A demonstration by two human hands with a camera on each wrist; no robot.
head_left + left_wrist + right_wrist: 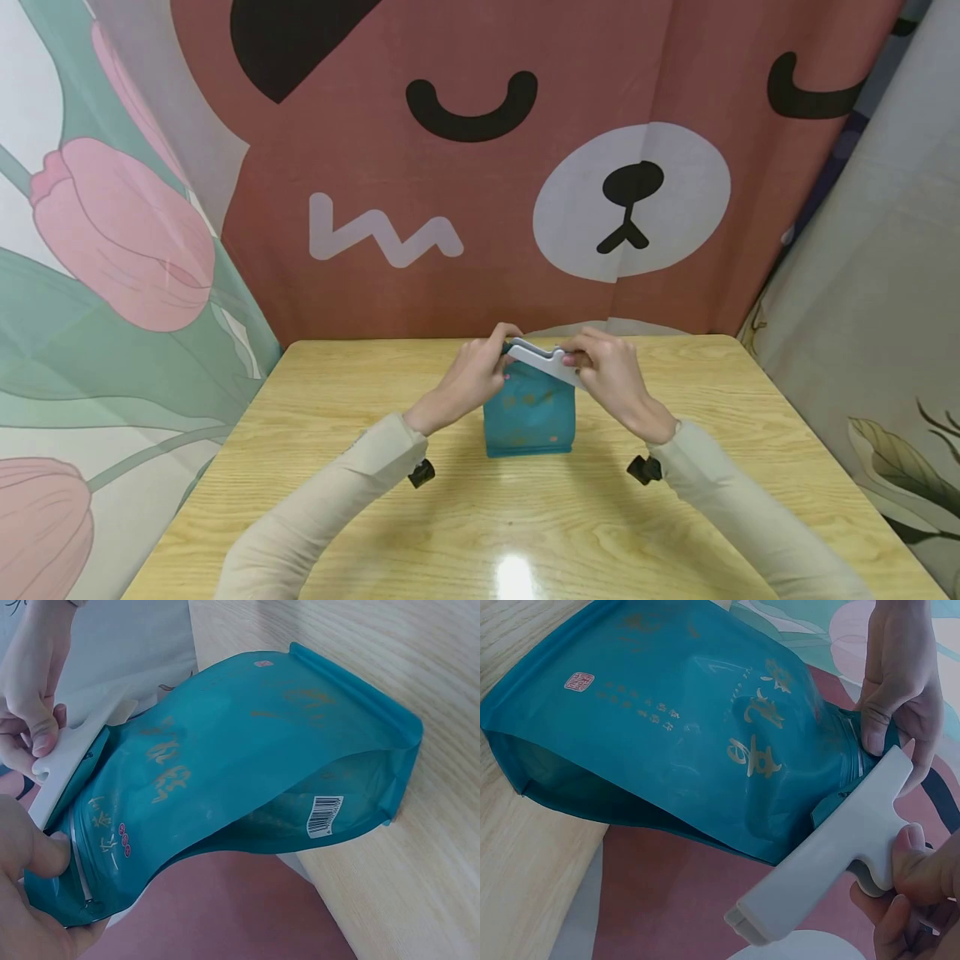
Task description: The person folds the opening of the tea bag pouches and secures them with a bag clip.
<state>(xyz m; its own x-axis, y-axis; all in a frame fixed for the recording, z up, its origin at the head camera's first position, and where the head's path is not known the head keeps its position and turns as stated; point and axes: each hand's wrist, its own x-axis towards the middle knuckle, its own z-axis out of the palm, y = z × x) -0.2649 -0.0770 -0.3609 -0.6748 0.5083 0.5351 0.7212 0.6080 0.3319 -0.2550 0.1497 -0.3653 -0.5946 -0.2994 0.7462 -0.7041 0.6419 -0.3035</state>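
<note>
A teal pouch bag point(528, 417) with gold lettering stands on the table, its top pulled up between both hands. At one corner of that top, my left hand point(474, 372) pinches the film with thumb and fingers, beside the zip strip seen in the left wrist view. A white bag clip point(825, 851) lies slantwise along the bag's top edge. My right hand point(615, 382) holds the clip's handle, thumb on one side and curled fingers beneath. Some folded film shows beside the clip; how much of it sits between the clip's arms I cannot tell.
The bag stands on a light wood-grain table point(360, 383), towards its back edge. Behind it hangs a reddish-brown curtain point(480, 292) with a bear face. Floral cloths point(120, 242) hang at the sides. Each wrist carries a small black camera point(422, 473).
</note>
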